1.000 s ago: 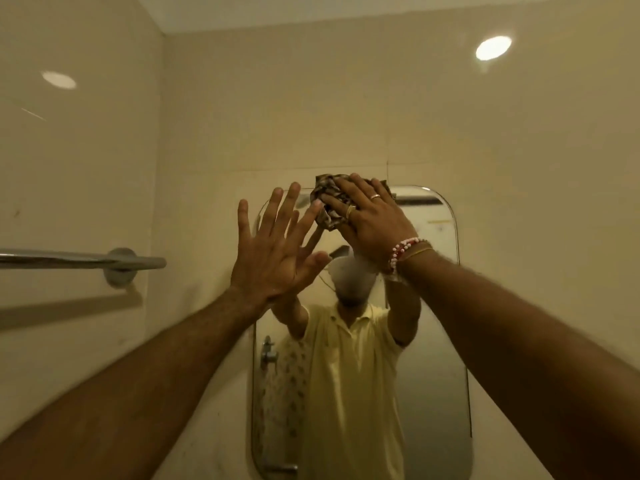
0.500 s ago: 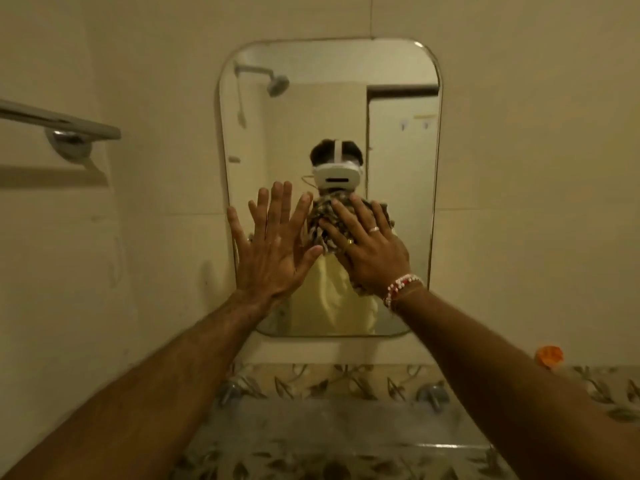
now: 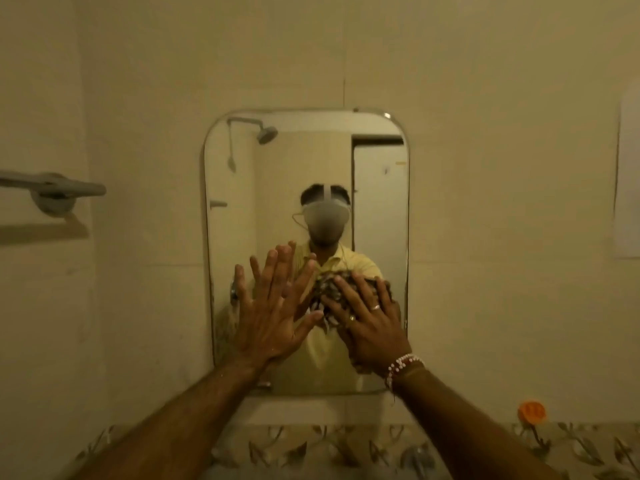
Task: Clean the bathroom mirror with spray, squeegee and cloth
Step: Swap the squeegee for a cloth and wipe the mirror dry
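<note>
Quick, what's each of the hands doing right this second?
Left hand: open, fingers spread, holding nothing, raised flat toward the mirror.
Right hand: pressing a patterned cloth against the mirror's lower part, fingers spread over it.

No text, label, brand or number can be read anywhere in the head view. The small orange object (image 3: 531, 412) at the lower right bears dark marks, but they are too blurred to make out.
</note>
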